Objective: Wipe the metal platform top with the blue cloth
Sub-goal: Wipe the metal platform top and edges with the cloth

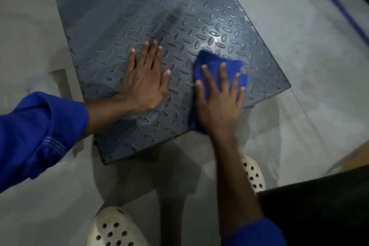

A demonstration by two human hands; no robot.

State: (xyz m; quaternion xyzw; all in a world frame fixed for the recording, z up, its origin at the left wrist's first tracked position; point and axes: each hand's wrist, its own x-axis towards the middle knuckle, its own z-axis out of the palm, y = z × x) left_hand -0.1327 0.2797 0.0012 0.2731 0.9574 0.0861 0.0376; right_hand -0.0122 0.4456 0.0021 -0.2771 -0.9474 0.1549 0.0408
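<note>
The right hand [219, 98] lay flat with fingers spread, pressing the blue cloth [219, 66] onto the near right part of the metal platform top [119, 26], while the left hand [145, 84] rested open, palm down, just beside it.

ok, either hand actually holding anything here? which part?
Nothing is gripped. The right hand presses flat, fingers spread, on the middle of the bunched blue cloth, pinning it to the metal platform. The left hand lies open and empty on the plate.
</note>
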